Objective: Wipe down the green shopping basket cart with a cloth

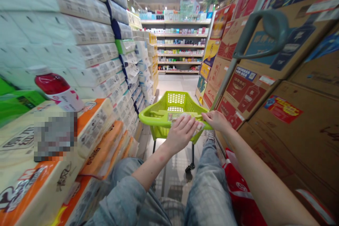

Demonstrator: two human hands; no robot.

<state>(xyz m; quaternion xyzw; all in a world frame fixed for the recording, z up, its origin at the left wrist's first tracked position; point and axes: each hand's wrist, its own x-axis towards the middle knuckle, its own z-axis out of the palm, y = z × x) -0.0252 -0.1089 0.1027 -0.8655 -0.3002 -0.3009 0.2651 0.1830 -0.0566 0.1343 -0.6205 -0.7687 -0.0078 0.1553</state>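
A lime-green shopping cart (156, 122) stands in the aisle in front of my knees. My left hand (184, 127) lies over the middle of its handle, palm down with the fingers together, on a clear patterned wrapper (199, 127) that shows at both sides of the hand. What the fingers close on underneath is partly hidden. At the right end of the handle, my right hand (215, 120) has its fingers curled round the green bar. Through the holes of the cart's basket the floor shows.
Stacked tissue packs (90, 35) line the left, with a red drink bottle (59, 90) and a blurred-out object (55, 136) on the nearer packs. Cardboard boxes (304, 113) and a grey-handled pole (230, 74) are at right, a red bag (241, 190) below. Shelves (182, 36) stand ahead.
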